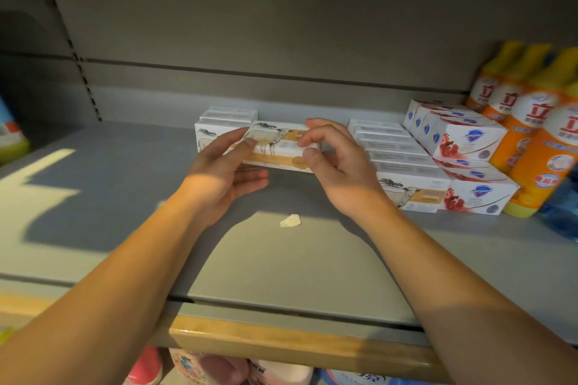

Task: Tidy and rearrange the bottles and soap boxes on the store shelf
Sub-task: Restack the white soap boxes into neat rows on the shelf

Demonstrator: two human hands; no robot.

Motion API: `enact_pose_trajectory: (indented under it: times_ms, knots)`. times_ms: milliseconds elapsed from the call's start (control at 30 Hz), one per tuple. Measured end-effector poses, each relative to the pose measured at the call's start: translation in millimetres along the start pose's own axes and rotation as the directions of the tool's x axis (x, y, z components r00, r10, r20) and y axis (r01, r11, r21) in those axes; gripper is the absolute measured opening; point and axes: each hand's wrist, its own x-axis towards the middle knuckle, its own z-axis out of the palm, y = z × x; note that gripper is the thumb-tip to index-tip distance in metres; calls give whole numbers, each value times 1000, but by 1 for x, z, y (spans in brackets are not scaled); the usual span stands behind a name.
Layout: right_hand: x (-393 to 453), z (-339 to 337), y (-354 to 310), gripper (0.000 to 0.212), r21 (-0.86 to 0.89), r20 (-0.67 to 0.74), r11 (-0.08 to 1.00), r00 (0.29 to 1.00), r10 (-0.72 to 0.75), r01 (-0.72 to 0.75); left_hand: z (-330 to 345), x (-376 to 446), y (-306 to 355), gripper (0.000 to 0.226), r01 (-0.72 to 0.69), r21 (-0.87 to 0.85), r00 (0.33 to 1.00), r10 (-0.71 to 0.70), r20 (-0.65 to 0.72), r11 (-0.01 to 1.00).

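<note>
A white soap box with a sheep picture point(281, 147) is held just above the grey shelf point(125, 197) between both hands. My left hand point(225, 175) grips its left end, fingers across the front. My right hand point(337, 166) pinches its right end, thumb in front. Behind it stand more sheep soap boxes point(219, 122). To the right runs a row of the same boxes point(403, 166), then white boxes with a red pomegranate print point(463, 141), stacked two high. Orange bottles with yellow caps point(528, 122) line the far right.
A small crumpled white scrap point(290, 221) lies on the shelf in front of my hands. A blue bottle point(563, 206) shows at the right edge. A wooden price rail point(297, 344) fronts the shelf. Products on a lower shelf point(194, 369) peek out below.
</note>
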Motion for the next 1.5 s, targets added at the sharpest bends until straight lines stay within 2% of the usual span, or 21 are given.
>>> enact_pose_trajectory:
  times_ms: [100,200,300,433,600,767,1100,1300,1367,1500]
  knots:
    - [0,1,4,47,36,17,999,1000,23,-24,2,-1,2,26,7,-15,1000,-7,0,1000]
    - [0,3,7,75,50,60,996,996,67,-70,1,-2,1,13,-14,-5,999,14,39,1000]
    - [0,4,9,84,50,79,993,991,106,-111,0,-3,1,18,-65,79,993,57,105,995]
    - [0,1,8,77,-77,71,990,989,126,-120,0,-4,1,29,-157,129,979,137,150,979]
    - [-1,-3,2,46,-144,-9,978,989,149,-149,3,-8,0,32,-320,261,940,273,203,911]
    - [0,-7,-5,44,-248,21,967,998,65,-58,10,-12,2,37,-410,380,909,340,239,829]
    - [12,-17,-19,45,-424,66,905,998,-2,30,18,-15,4,29,-406,385,913,348,213,829]
    - [32,-71,-18,46,-631,48,776,999,21,14,28,4,-2,22,-306,526,950,293,111,794]
    - [43,-97,-12,46,-714,14,699,998,59,-32,29,15,-4,14,-282,626,954,281,104,727]
    - [67,-130,3,50,-837,-23,536,987,159,-106,33,33,-9,14,-291,819,951,245,189,495]
